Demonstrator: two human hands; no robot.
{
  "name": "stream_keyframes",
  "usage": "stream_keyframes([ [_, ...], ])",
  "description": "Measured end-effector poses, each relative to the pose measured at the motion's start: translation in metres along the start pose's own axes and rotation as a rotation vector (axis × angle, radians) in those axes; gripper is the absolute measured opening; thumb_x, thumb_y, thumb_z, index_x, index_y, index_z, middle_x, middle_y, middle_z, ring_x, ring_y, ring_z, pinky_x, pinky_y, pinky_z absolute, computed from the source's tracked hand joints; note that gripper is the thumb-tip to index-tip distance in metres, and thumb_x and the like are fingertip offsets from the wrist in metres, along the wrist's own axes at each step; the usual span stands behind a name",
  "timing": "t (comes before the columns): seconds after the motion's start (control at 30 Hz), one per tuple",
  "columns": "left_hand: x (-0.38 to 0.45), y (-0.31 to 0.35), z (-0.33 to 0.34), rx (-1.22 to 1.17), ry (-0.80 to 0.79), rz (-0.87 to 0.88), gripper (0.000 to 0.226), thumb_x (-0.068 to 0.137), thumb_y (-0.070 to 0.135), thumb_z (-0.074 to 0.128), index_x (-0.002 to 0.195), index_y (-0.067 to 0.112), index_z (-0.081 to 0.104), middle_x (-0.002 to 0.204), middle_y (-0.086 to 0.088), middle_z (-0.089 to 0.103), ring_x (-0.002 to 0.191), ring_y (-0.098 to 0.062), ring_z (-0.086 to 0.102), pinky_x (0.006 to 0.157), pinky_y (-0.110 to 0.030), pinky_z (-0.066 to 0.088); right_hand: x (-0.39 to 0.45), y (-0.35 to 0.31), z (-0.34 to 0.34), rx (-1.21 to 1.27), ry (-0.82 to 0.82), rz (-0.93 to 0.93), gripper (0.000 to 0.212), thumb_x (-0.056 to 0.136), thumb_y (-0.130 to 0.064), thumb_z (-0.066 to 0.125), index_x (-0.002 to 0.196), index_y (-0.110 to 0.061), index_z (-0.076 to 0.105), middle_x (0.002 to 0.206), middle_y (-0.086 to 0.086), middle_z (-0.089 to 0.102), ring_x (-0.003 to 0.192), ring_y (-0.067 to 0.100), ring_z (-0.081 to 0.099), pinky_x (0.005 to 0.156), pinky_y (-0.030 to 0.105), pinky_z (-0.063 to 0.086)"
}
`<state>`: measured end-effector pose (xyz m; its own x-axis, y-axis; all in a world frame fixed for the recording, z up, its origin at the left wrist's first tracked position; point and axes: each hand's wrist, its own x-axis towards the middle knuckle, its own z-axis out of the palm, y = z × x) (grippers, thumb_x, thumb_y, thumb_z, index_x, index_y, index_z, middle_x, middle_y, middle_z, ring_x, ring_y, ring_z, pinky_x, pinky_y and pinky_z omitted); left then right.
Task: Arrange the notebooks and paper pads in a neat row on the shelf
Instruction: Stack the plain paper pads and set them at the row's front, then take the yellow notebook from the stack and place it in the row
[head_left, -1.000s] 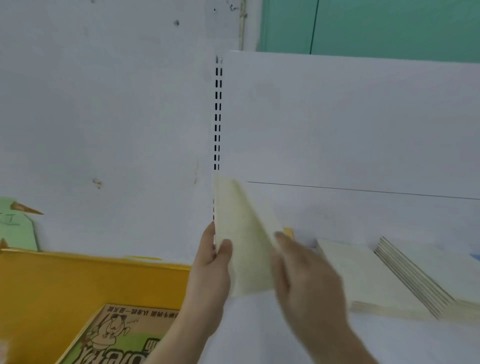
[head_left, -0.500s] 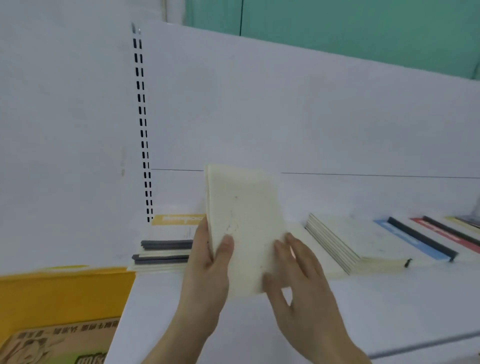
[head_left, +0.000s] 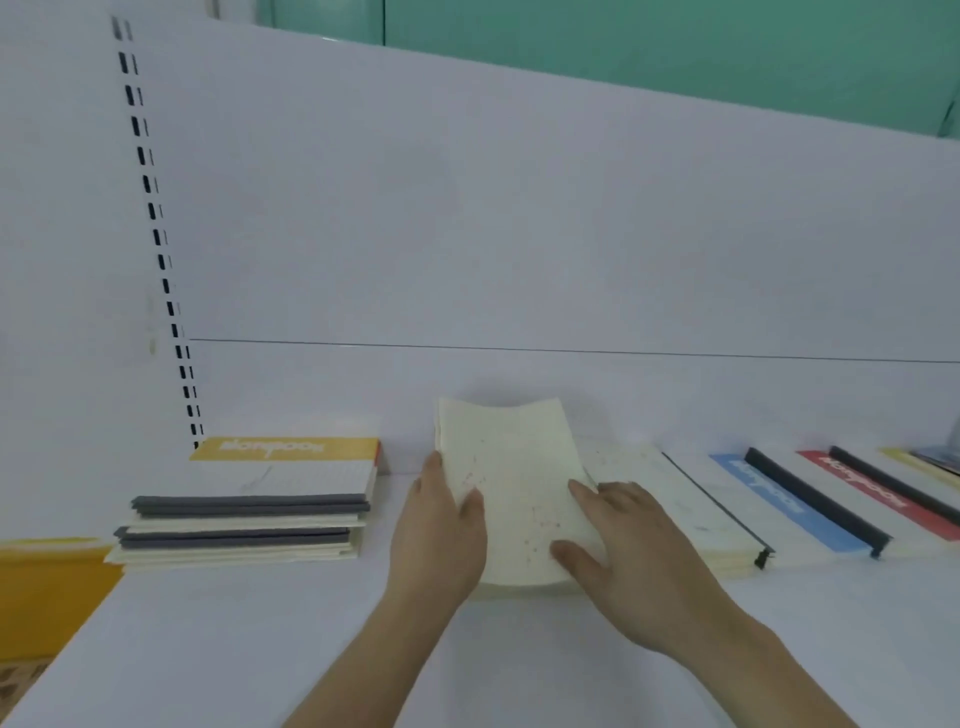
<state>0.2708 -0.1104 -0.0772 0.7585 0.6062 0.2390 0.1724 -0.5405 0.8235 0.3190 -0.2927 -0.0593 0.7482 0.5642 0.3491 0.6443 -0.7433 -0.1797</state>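
A cream paper pad (head_left: 514, 493) lies on the white shelf (head_left: 234, 623), near its middle, and its far edge curls up a little. The left hand (head_left: 441, 530) holds the pad's left side, with the thumb on the cover and the other fingers behind the edge. The right hand (head_left: 623, 551) grips the pad's right side, thumb on the lower part of the cover. To the left is a stack of notebooks (head_left: 249, 514) with a yellow-headed one on top. To the right, just beside the pad, lies a cream notebook with a black band (head_left: 691, 504), then a blue-striped notebook (head_left: 779, 499) and a red-striped notebook (head_left: 878, 493). A yellow box (head_left: 47, 592) stands at the left edge.
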Motion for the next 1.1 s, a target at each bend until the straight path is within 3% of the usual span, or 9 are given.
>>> stream_keyframes([
  [0.07,0.008,-0.002,0.013,0.167,-0.003,0.009,0.043,0.098,0.032,0.047,0.138,0.016,0.039,0.123,-0.007,0.06,0.11,-0.026,0.056,0.091,-0.041,0.048,0.012,0.012,0.003,-0.115,-0.051,-0.057,0.066,0.097,-0.054,0.037,0.151,-0.019,0.024,0.141,-0.003,0.045,0.139,0.016,0.02,0.116,0.024,0.007],
  [0.2,0.011,-0.002,0.028,0.468,-0.004,-0.022,0.053,0.099,0.038,0.04,0.146,0.012,0.032,0.13,-0.005,0.055,0.121,-0.028,0.045,0.099,-0.036,0.038,0.032,0.028,0.018,-0.225,-0.123,-0.162,0.065,0.096,-0.055,0.032,0.149,-0.017,0.028,0.142,0.001,0.046,0.14,0.02,0.022,0.12,0.034,0.002],
  [0.4,0.014,-0.006,0.027,0.577,-0.123,0.009,0.057,0.103,0.042,0.033,0.151,0.013,0.022,0.127,-0.008,0.061,0.116,-0.027,0.057,0.091,-0.034,0.043,0.039,0.04,0.029,-0.351,-0.156,-0.257,0.084,0.082,-0.067,-0.002,0.131,-0.022,0.048,0.131,0.004,0.054,0.137,0.024,0.028,0.119,0.042,0.0],
  [0.5,0.017,-0.005,0.013,0.551,-0.259,-0.023,0.067,0.098,0.06,0.034,0.152,0.02,0.026,0.137,-0.005,0.057,0.125,-0.025,0.052,0.097,-0.032,0.041,0.039,0.038,0.028,-0.346,-0.203,-0.241,0.091,0.08,-0.08,0.001,0.128,-0.023,0.052,0.133,0.005,0.053,0.141,0.024,0.022,0.119,0.043,-0.004],
  [0.6,0.016,-0.007,-0.001,0.489,-0.34,-0.043,0.077,0.086,0.08,0.035,0.143,0.029,0.036,0.133,0.001,0.059,0.12,-0.022,0.055,0.099,-0.034,0.044,0.038,0.036,0.021,-0.36,-0.269,-0.257,0.11,0.065,-0.096,0.005,0.133,-0.021,0.048,0.139,0.006,0.049,0.146,0.023,0.012,0.118,0.045,-0.005],
  [0.67,0.011,-0.007,-0.008,0.527,-0.389,0.0,0.088,0.079,0.085,0.039,0.146,0.029,0.032,0.136,0.001,0.056,0.122,-0.021,0.053,0.1,-0.035,0.044,0.04,0.038,0.017,-0.378,-0.306,-0.281,0.108,0.061,-0.098,0.015,0.13,-0.022,0.049,0.137,0.004,0.051,0.146,0.023,0.011,0.119,0.044,-0.005],
  [0.8,0.002,-0.006,-0.017,0.66,-0.562,0.115,0.104,0.08,0.074,0.058,0.157,0.025,0.008,0.149,0.0,0.043,0.135,-0.02,0.042,0.106,-0.032,0.037,0.049,0.04,0.016,-0.384,-0.343,-0.296,0.092,0.065,-0.094,0.027,0.119,-0.023,0.054,0.125,0.001,0.059,0.141,0.023,0.021,0.12,0.041,0.0],
  [0.93,0.005,-0.004,-0.019,0.725,-0.575,0.142,0.091,0.088,0.061,0.059,0.157,0.025,0.012,0.142,-0.006,0.047,0.129,-0.026,0.045,0.102,-0.035,0.04,0.052,0.038,0.017,-0.384,-0.357,-0.3,0.09,0.064,-0.093,0.031,0.117,-0.023,0.055,0.123,0.002,0.06,0.14,0.022,0.023,0.119,0.039,0.002],
  [1.1,0.011,-0.003,-0.023,0.656,-0.556,0.107,0.094,0.078,0.065,0.069,0.154,0.033,0.023,0.135,-0.004,0.053,0.12,-0.026,0.053,0.097,-0.035,0.046,0.055,0.039,0.017,-0.349,-0.376,-0.28,0.085,0.061,-0.092,0.037,0.111,-0.026,0.055,0.118,0.002,0.059,0.135,0.022,0.029,0.119,0.038,0.007],
])
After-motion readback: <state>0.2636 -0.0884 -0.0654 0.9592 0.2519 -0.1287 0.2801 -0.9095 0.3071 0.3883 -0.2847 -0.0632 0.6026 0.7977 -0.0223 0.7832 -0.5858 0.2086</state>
